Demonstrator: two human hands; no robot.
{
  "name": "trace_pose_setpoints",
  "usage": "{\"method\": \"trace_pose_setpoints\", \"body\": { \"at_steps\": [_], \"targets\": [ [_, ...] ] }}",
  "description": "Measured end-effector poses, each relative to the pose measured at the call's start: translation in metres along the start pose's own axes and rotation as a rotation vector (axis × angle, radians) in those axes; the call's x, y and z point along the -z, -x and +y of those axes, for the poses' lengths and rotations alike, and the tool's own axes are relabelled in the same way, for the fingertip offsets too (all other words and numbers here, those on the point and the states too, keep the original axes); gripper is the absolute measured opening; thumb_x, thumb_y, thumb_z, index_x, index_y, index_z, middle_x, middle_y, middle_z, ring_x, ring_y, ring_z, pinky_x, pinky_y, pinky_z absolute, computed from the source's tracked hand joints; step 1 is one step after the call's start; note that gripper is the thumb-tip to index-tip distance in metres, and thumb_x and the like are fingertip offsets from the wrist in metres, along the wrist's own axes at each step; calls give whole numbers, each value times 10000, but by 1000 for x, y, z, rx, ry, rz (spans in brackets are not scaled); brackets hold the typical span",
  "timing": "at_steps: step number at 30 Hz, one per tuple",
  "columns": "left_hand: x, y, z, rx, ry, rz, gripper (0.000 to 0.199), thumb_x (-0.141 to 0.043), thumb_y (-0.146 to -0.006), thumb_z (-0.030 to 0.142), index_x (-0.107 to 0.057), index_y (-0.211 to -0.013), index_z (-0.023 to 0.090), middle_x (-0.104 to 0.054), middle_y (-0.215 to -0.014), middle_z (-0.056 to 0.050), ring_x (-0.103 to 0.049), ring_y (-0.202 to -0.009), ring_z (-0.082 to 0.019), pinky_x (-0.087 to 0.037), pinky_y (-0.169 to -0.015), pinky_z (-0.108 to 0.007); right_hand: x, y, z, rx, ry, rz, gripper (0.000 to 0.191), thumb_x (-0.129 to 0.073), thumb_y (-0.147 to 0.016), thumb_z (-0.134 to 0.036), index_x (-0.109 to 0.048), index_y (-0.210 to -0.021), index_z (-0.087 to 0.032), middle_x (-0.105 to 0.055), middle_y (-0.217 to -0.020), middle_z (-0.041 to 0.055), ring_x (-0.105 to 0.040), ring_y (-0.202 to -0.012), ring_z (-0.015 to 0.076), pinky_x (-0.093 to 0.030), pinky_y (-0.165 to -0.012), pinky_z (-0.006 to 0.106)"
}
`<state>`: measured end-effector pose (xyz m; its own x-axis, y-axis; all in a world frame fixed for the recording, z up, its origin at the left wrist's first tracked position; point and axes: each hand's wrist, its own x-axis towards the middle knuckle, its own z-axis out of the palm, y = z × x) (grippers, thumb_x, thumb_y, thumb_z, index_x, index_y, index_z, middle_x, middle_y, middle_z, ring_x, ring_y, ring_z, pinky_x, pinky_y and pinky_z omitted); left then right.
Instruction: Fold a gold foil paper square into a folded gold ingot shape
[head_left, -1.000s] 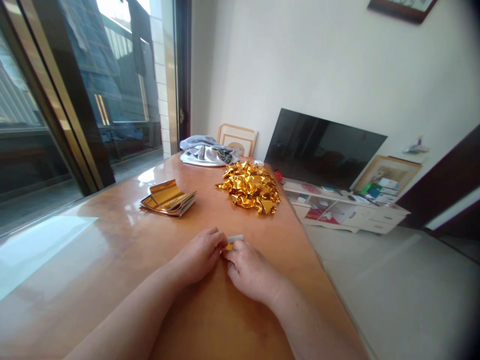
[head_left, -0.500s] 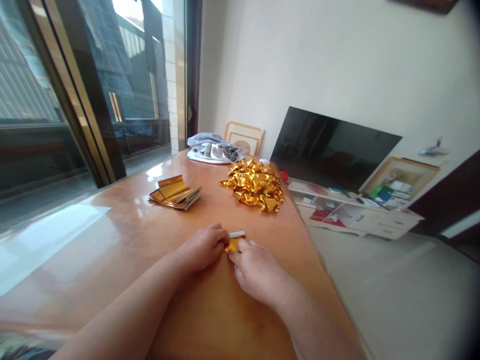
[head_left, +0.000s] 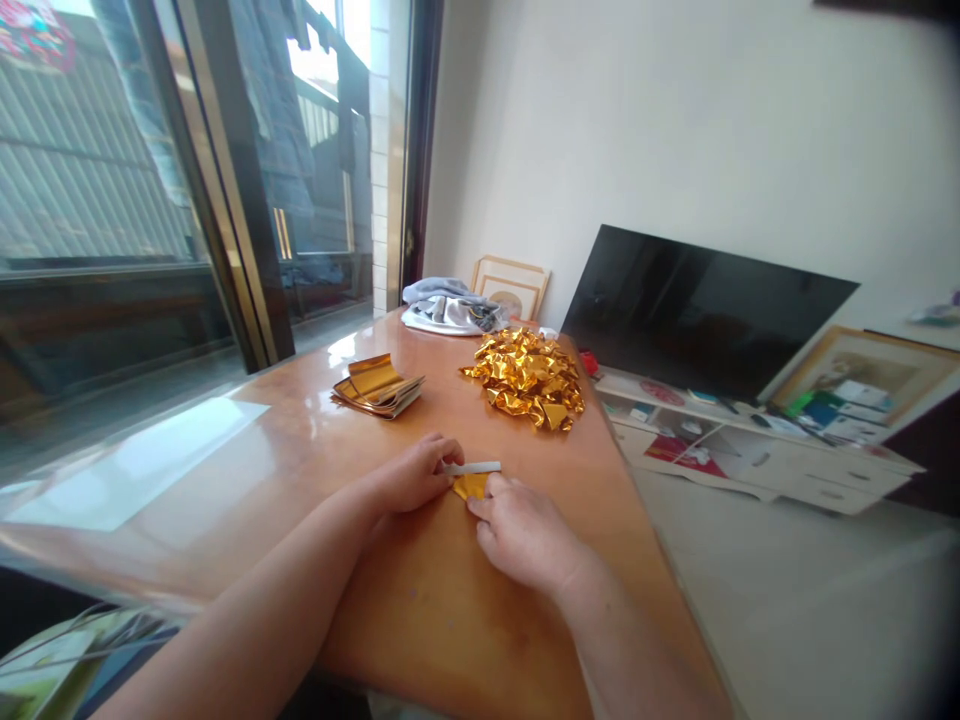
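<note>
Status: one gold foil piece (head_left: 469, 487) is being worked and looks part-formed to me: flat gold face showing, white strip (head_left: 478, 468) along its far edge. Can't tell if that strip is a separate item or the foil's own pale backing. Far right, there's a heap of crumpled gold pieces (head_left: 529, 375); I read those as done, but they overlap too much to count. Far left, a stack of gold sheets (head_left: 375, 388) sits mostly flat, top one curling up; I read that as stock left to do, sheet count unclear. So my call: well into the batch, current piece unfinished, more remaining. Position: the foil piece is on or just above the table (head_left: 427, 620), can't tell which, between the two hands, near side of both heap and stack and well apart from them. Left hand (head_left: 421, 474) has fingers curled in, thumb and fingertips pinching the strip's left end. Right hand (head_left: 525, 525) is half curled, thumb and index nipping the foil's right side; its other fingers are bunched, undersides hidden. Strip's right end pokes out just past the right fingertips, on their far side.
</note>
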<state>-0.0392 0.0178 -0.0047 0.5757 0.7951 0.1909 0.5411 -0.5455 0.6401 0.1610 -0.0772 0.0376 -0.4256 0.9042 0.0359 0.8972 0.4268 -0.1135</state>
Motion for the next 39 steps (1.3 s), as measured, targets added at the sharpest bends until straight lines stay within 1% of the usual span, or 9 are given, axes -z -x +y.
{"method": "trace_pose_setpoints", "body": {
  "at_steps": [7, 12, 16, 19, 23, 25, 30, 37, 39],
  "targets": [
    [11, 5, -5, 104, -154, 78, 272, -576, -780, 180, -630, -1043, 224, -638, -981, -31, -595, -883, -187, -475, -770, -294, 0, -2, 1, -64, -100, 1, 269, -498, -950, -286, -727, -1056, -193, -691, -1039, 121, -646, -919, 235, -449, -771, 312],
    [16, 3, -9, 150, -182, 151, 285, -562, -746, 134, -624, -1016, 200, -642, -947, -32, -586, -838, -177, -473, -740, -291, 0, -3, 0, 6, -48, 0, 276, -502, -936, -284, -756, -1016, -211, -678, -1060, 126, -643, -927, 246, -465, -785, 328],
    [7, -2, 1, 90, -182, 175, 204, -490, -788, 115, -628, -920, 185, -640, -914, -46, -579, -843, -176, -480, -761, -296, -1, -4, -1, 6, -40, 26, 273, -516, -907, -260, -764, -1012, -218, -684, -1072, 124, -647, -929, 249, -469, -785, 331],
    [-3, -2, 10, -10, -171, 103, 121, -551, -785, 157, -651, -846, 189, -645, -909, -42, -583, -827, -170, -477, -756, -278, -3, -5, 1, -5, -61, 40, 267, -530, -884, -249, -772, -994, -223, -692, -1079, 117, -649, -917, 240, -459, -785, 324],
    [-11, 3, 16, -96, -174, 24, 122, -565, -808, 176, -684, -829, 195, -634, -900, -40, -594, -821, -165, -465, -764, -266, -5, -12, 16, 6, -215, 42, 237, -528, -872, -247, -764, -852, -232, -732, -900, 49, -642, -805, 187, -425, -711, 265],
    [-11, 4, 17, -107, -197, 13, 130, -562, -837, 203, -690, -856, 202, -628, -912, -44, -596, -829, -169, -457, -757, -266, -7, -19, 30, -58, -359, 101, 286, -473, -902, -241, -741, -803, -216, -734, -819, 26, -634, -753, 166, -406, -658, 242],
    [-8, 4, 20, -101, -260, 1, 150, -633, -846, 349, -675, -880, 209, -617, -938, -46, -586, -834, -177, -433, -728, -266, -22, -36, 60, -310, -559, 322, 296, -459, -892, -234, -751, -898, -183, -751, -890, 34, -644, -796, 169, -437, -709, 237],
    [-6, 4, 22, -103, -303, -24, 231, -665, -826, 440, -663, -887, 216, -620, -962, -38, -584, -846, -187, -413, -737, -276, -41, -50, 64, -394, -499, 327, 321, -553, -865, -301, -730, -1104, -182, -723, -1017, 73, -627, -924, 209, -446, -796, 267],
    [-5, 4, 23, -99, -319, -15, 222, -659, -832, 435, -664, -891, 221, -620, -956, -33, -586, -843, -188, -409, -742, -282, -43, -53, 62, -387, -447, 313, 306, -603, -837, -325, -739, -1081, -198, -701, -1039, 86, -606, -976, 223, -432, -841, 283]
  ]
}}
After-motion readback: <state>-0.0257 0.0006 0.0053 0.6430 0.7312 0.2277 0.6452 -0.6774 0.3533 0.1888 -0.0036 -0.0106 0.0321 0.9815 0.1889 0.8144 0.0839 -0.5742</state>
